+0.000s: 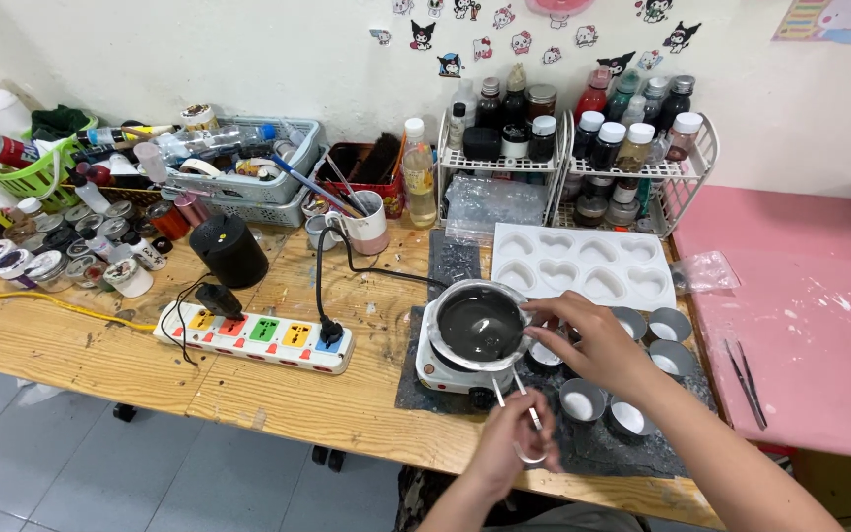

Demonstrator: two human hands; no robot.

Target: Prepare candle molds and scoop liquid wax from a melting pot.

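Small metal tins (583, 401) cluster lower centre-right of frame on dark mat (632, 448). Right hand (598, 340) hovers over them, fingers loosely curled, grip unclear. Left hand (512, 443) below, fingers pinched on thin metal tool (532, 414). Melting pot (480, 323) of dark liquid just left. White heart mould (583, 264) above. Power strip (256, 336) left of centre.

A power strip (254, 337) lies left of a heart-shaped mould (583, 266).
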